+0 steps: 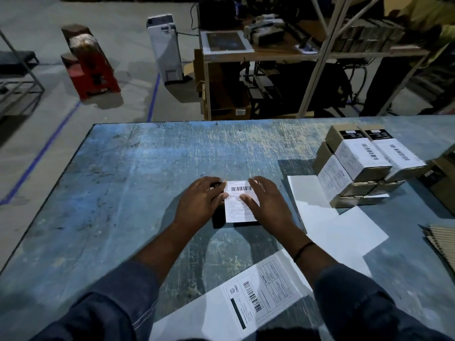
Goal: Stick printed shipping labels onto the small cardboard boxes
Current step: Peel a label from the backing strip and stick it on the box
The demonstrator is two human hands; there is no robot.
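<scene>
Item 1, centre of frame: small box (218, 219), dark at its exposed left side, lying on the table. A white shipping label (238, 207) with a barcode covers its top.

Item 2: left hand (200, 200), laid over the box's left side, fingers nearly straight, tips at the label's left edge. The thumb is hidden.

Item 3: right hand (268, 205), flat and spread, pressing on the label's right half. A dark band circles the wrist.

Item 4, right of centre: stack of labelled boxes (362, 166), two layers, white barcode labels facing up, well apart from the hands.

Item 5: blank white sheets (344, 230), overlapping, between the right forearm and the stack; the stack stands on one corner of them.

Item 6, bottom centre: printed label sheet (261, 296), barcode and table print, partly under the right sleeve.

Item 7, right edge: corrugated cardboard (443, 239), cut off by the frame.

Surface: table (147, 168), blue, heavily scratched and worn.

Room, dim: concrete floor with blue tape lines (37, 156) at left; red machine (91, 67) upper left; white upright unit (167, 48) upper centre; metal-framed workbench (270, 49) upper right, with an open carton (229, 104) beneath it.
</scene>
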